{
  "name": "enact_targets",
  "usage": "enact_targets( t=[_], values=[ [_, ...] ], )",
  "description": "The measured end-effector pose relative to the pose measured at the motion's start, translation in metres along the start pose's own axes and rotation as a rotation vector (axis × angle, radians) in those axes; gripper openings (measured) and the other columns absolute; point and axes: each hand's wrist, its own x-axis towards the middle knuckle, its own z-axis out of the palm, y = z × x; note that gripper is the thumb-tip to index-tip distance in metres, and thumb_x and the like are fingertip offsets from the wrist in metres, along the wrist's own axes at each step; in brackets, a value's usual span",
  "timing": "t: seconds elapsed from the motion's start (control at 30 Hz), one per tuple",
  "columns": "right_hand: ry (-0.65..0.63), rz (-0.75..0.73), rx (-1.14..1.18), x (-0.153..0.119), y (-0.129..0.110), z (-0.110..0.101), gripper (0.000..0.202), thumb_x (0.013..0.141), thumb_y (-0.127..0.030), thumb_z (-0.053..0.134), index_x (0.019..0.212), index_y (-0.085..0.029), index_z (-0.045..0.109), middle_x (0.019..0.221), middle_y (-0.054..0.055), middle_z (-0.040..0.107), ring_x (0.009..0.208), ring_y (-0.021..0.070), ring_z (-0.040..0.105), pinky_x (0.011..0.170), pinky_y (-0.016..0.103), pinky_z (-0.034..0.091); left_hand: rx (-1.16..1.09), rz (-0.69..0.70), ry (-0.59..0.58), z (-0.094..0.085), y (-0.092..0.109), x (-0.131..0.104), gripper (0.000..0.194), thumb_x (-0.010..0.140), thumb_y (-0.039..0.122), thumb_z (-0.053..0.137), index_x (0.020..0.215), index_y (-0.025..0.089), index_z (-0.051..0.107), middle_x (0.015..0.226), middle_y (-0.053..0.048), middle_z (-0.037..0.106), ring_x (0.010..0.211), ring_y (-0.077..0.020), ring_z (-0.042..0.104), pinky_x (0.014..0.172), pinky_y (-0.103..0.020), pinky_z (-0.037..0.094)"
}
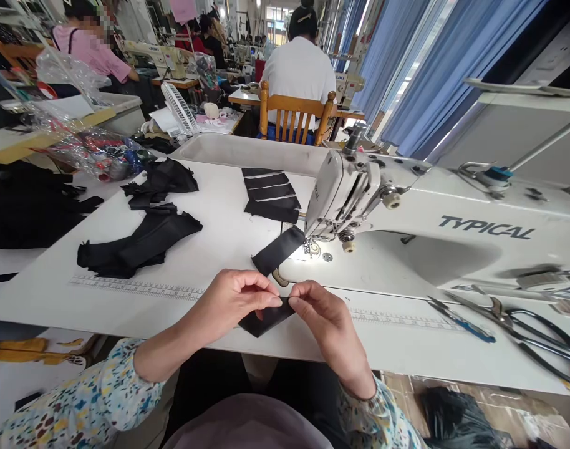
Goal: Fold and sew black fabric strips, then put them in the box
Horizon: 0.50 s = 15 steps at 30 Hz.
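Between my two hands, a small black fabric piece (266,321) is pinched along its top edge near the table's front. My left hand (242,299) grips its upper left part between thumb and fingers. The upper right corner is pinched by my right hand (315,305). Another black strip (279,249) lies slantwise with one end by the needle area of the white sewing machine (343,193). Several black strips (270,190) are laid out behind it. Two heaps of black fabric (140,243) rest on the left of the white table (210,218).
Large scissors (523,330) and blue-handled snips (467,324) lie at the right. A ruler strip (140,287) runs along the table front. A small white fan (178,106) and plastic bags (107,149) stand beyond. A person in white sits on a wooden chair (294,112) ahead.
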Motion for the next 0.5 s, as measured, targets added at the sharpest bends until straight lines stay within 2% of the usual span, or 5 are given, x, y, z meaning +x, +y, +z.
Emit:
enact_targets(
  t=[0.17,0.27,0.37,0.5],
  values=[
    [-0.075,0.068,0.141,0.004,0.004,-0.002,0.018,0.095,-0.037,0.062,0.086,-0.022,0.064,0.083,-0.002,0.058,0.08,0.0152,0.05,0.076,0.028,0.04,-0.103,-0.08,-0.082,-0.008,-0.003,0.004,0.019,0.082,0.037,0.076,0.083,0.018,0.079,0.076,-0.003,0.073,0.062,-0.015,0.065,0.06,-0.025,0.055],
    [-0.081,0.09,0.178,0.005,0.006,-0.002,0.018,0.095,-0.037,0.062,0.087,-0.022,0.064,0.084,-0.002,0.057,0.081,0.0145,0.048,0.077,0.027,0.038,-0.095,-0.094,-0.096,-0.011,-0.006,0.005,0.021,0.084,0.038,0.074,0.091,0.02,0.081,0.082,-0.003,0.075,0.065,-0.0153,0.067,0.063,-0.025,0.055],
    [-0.062,0.107,0.164,0.007,0.004,-0.001,0.019,0.096,-0.04,0.062,0.087,-0.023,0.064,0.085,-0.002,0.058,0.082,0.0148,0.048,0.077,0.026,0.039,-0.038,-0.069,-0.063,-0.012,-0.006,0.006,0.022,0.085,0.04,0.074,0.095,0.021,0.082,0.079,-0.003,0.075,0.067,-0.0156,0.066,0.062,-0.024,0.052],
    [-0.021,0.098,0.051,0.008,-0.006,0.001,0.023,0.095,-0.046,0.06,0.086,-0.025,0.063,0.083,0.0,0.058,0.08,0.0176,0.05,0.074,0.027,0.042,-0.069,-0.041,0.047,-0.006,-0.001,0.003,0.015,0.081,0.032,0.074,0.086,0.021,0.082,0.071,-0.001,0.073,0.062,-0.0149,0.063,0.06,-0.024,0.051]
  ],
)
